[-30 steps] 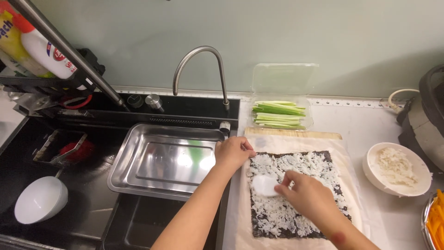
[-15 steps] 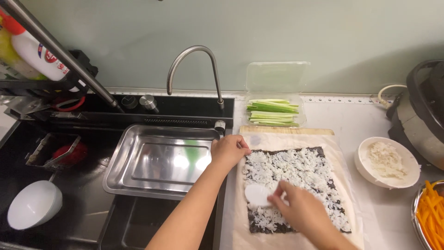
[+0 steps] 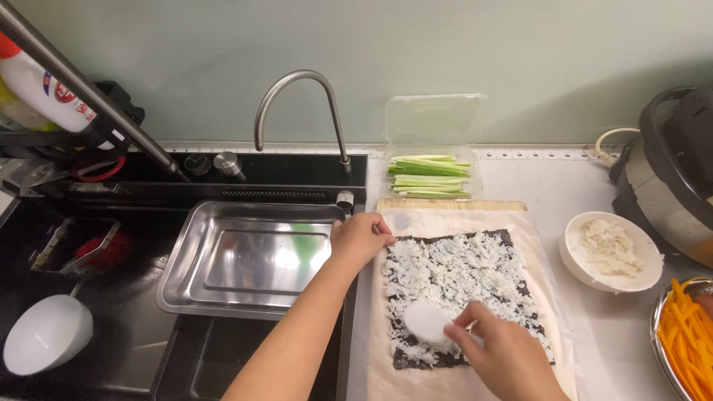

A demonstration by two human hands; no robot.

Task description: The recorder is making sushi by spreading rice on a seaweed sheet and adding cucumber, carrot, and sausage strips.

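Note:
A dark seaweed sheet [image 3: 505, 239] covered with white rice [image 3: 464, 271] lies on a pale mat [image 3: 535, 230] on the counter. My left hand [image 3: 362, 238] presses on the sheet's upper left corner, fingers curled. My right hand [image 3: 505, 353] holds a white rice paddle [image 3: 425, 321] flat on the rice near the sheet's lower left part.
A steel tray [image 3: 252, 260] sits over the dark sink, with a faucet [image 3: 297, 96] behind it. A clear box of cucumber strips [image 3: 431, 178], a white bowl of rice [image 3: 613, 252], a rice cooker [image 3: 676, 171] and a dish of carrot strips [image 3: 687, 327] surround the mat. A white bowl [image 3: 44, 334] lies in the sink.
My right hand has drawn the paddle down and toward the sheet's lower left. My left hand has stayed on the upper left corner. The view has shifted a little.

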